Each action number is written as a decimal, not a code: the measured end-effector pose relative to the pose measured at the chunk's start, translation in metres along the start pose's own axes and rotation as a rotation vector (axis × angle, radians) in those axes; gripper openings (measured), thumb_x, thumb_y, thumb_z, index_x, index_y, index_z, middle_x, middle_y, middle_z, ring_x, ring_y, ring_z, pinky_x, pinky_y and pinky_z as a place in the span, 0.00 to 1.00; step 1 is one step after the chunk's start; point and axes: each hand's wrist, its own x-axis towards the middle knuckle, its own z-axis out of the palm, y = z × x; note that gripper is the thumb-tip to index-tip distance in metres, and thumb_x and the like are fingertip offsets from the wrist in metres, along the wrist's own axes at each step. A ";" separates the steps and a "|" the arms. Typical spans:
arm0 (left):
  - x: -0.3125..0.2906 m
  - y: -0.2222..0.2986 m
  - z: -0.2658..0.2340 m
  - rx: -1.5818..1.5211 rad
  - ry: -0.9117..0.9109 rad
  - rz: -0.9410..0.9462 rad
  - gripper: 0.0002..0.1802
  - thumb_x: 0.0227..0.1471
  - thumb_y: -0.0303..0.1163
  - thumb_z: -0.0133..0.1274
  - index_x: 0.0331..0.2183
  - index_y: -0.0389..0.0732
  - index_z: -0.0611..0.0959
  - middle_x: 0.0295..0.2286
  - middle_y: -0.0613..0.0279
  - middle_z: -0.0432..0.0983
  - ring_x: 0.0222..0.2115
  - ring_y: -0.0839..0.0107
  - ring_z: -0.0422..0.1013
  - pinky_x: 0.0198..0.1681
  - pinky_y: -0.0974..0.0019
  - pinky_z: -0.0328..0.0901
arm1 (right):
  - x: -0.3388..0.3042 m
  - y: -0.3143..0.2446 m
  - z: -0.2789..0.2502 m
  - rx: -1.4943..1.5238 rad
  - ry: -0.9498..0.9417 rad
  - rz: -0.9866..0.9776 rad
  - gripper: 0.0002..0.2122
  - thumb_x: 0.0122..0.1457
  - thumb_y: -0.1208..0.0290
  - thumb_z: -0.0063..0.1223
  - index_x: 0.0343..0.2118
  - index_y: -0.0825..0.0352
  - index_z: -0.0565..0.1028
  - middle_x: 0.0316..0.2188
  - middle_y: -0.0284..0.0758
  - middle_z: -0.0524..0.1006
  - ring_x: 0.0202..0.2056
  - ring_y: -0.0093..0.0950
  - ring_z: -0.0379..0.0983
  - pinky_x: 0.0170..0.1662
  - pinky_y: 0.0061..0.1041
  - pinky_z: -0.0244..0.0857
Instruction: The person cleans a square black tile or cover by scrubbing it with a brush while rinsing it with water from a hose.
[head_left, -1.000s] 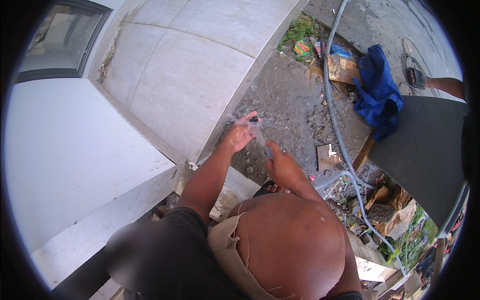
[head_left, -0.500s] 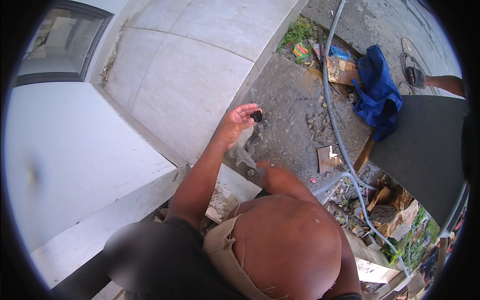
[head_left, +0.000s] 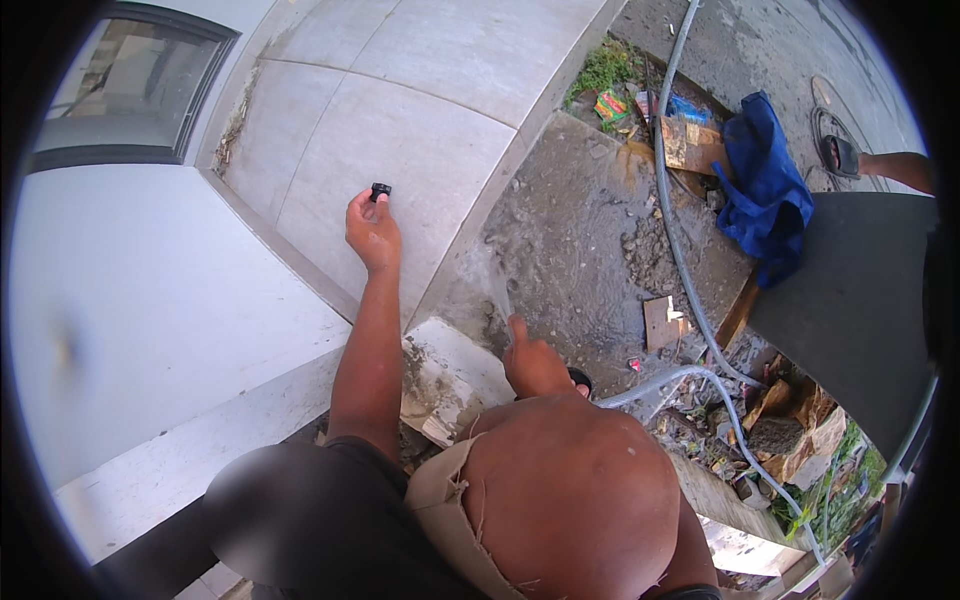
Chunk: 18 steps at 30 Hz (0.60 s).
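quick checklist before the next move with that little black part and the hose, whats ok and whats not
1. Grip on the small black part: pinched at the fingertips of the left hand, raised over the pale paving. Ok.
2. Hose end under control: the right hand is closed around it by the knee, thumb up. Ok.
3. Water flow: a spray leaves the right hand toward the wet concrete; still running. Not ok if the part is meant to stay dry.
4. Part clean: too small to tell. Cannot tell.
5. Hose free of kinks: it curves past the blue cloth without sharp bends. Ok.
6. Footing: rubble and scraps lie beside the right leg. Not ok.
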 end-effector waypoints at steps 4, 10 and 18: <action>-0.006 0.003 -0.006 0.406 0.217 0.148 0.21 0.52 0.24 0.57 0.49 0.32 0.74 0.47 0.41 0.72 0.49 0.54 0.70 0.53 0.54 0.64 | 0.000 0.002 0.002 0.018 0.149 0.030 0.25 0.63 0.69 0.41 0.63 0.64 0.53 0.28 0.59 0.78 0.31 0.60 0.76 0.38 0.58 0.70; -0.075 0.057 -0.002 0.231 0.030 0.648 0.20 0.45 0.16 0.48 0.44 0.31 0.73 0.47 0.40 0.64 0.49 0.45 0.62 0.55 0.48 0.57 | 0.000 0.006 -0.019 0.028 0.051 0.023 0.24 0.61 0.71 0.41 0.61 0.65 0.55 0.34 0.61 0.77 0.38 0.60 0.75 0.44 0.56 0.68; -0.169 -0.018 -0.044 0.116 -0.754 -0.091 0.07 0.47 0.17 0.45 0.25 0.36 0.78 0.21 0.58 0.71 0.26 0.59 0.70 0.35 0.57 0.65 | -0.004 -0.010 -0.026 -0.107 -0.466 -0.143 0.21 0.58 0.74 0.43 0.56 0.64 0.63 0.49 0.60 0.73 0.51 0.54 0.72 0.52 0.50 0.66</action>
